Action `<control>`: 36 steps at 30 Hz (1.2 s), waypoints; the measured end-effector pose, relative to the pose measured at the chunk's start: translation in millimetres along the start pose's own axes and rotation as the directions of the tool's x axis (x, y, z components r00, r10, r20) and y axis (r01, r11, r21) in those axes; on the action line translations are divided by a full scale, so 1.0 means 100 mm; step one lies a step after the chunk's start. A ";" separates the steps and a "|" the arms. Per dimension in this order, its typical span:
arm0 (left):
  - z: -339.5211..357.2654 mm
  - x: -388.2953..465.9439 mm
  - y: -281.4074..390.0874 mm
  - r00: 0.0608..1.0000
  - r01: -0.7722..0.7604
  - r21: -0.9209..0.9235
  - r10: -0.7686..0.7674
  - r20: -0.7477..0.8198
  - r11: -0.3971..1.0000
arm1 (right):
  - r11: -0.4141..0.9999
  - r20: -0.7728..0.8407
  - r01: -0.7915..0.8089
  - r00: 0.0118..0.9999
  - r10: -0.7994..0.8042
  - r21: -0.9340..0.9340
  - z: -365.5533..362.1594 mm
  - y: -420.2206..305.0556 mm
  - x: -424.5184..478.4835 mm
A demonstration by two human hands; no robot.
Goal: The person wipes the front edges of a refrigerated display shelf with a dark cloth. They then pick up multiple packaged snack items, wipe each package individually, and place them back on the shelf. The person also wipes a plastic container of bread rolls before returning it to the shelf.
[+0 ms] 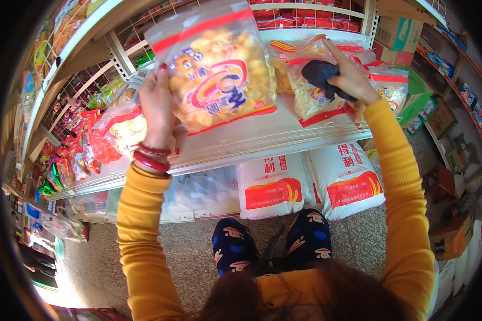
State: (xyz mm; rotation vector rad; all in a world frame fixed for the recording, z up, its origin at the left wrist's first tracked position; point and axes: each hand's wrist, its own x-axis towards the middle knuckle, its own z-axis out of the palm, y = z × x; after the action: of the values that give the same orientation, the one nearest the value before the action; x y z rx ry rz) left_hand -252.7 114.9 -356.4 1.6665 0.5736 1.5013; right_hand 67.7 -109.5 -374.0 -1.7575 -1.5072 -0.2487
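My left hand (157, 106) grips the left edge of a large clear bag of round puffed snacks (225, 68), lifted and tilted above the shelf board (241, 138). The bag has red bands along its top and bottom. In my right hand (351, 78) is a bunched dark cloth (320, 74), held in front of a bag of pale stick-shaped snacks (309, 106) on the same shelf. One right finger stretches up to the top of the bags there; whether it touches them is unclear. Another snack bag (124, 130) lies behind my left wrist.
White printed sacks (273, 160) stand below the shelf, close to my knees (309, 234). Red-wrapped packets (309, 20) fill the wire-backed shelf behind. Colourful small packages (70, 168) line the left. Cardboard boxes (452, 236) and more shelving are on the right.
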 end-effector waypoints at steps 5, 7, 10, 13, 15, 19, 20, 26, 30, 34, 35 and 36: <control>-0.02 -0.27 -0.05 0.997 0.070 0.008 -0.070 0.041 0.998 | 0.940 0.154 -0.210 0.954 0.257 -0.271 0.25 0.13 0.27; -0.01 -0.32 -0.04 0.996 0.086 0.008 -0.086 0.031 0.996 | 0.983 0.059 -0.112 0.991 0.122 -0.145 0.39 0.43 0.25; 0.00 -0.36 0.06 0.995 0.096 -0.029 -0.097 -0.021 0.995 | 0.995 -0.150 -0.081 0.985 0.088 0.051 0.24 0.00 0.06; 0.10 -0.30 -0.05 1.000 0.006 0.069 -0.007 0.021 0.998 | 0.844 -0.262 -0.128 0.917 0.301 0.521 -0.15 -0.20 -0.05; 0.17 -0.31 -0.07 0.999 0.028 0.029 -0.029 0.028 0.999 | 0.846 -0.335 -0.096 0.890 0.309 0.525 -0.44 -0.62 -0.24; 0.47 -0.35 -0.16 0.997 -0.006 0.020 0.004 0.072 1.000 | 0.881 -0.488 -0.038 0.821 0.297 0.472 -0.91 -0.89 -0.87; 0.57 -0.35 -0.16 0.997 0.002 0.027 -0.004 0.079 1.000 | 0.889 -0.538 -0.013 0.792 0.289 0.458 -1.01 -0.93 -1.07; 1.57 -0.55 -0.41 0.943 0.287 -0.098 -0.263 0.204 0.953 | 0.962 -0.670 -0.213 0.690 0.273 0.173 -1.25 -0.79 -2.30; 2.15 -0.55 -0.75 0.979 0.126 -0.026 -0.120 0.167 0.992 | 0.899 -0.669 -0.332 0.602 0.436 0.286 -1.23 -0.92 -2.75; 2.53 -0.60 -0.91 0.992 -0.024 0.145 0.005 0.129 0.989 | 0.828 -0.625 -0.351 0.544 0.560 0.437 -1.25 -0.86 -3.14; 2.57 -0.61 -0.95 0.992 -0.009 0.136 -0.007 0.122 0.991 | 0.825 -0.620 -0.368 0.545 0.565 0.429 -1.23 -0.84 -3.18; 2.59 -0.60 -1.05 0.994 0.008 0.136 -0.022 0.106 0.991 | 0.825 -0.610 -0.403 0.556 0.564 0.396 -1.20 -0.84 -3.20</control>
State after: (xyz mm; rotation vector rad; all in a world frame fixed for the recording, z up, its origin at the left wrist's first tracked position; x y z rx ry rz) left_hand 4.9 61.3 -469.4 1.8308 0.6401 1.3785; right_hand -55.7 -429.9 -451.2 -1.5577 -0.4248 -0.4019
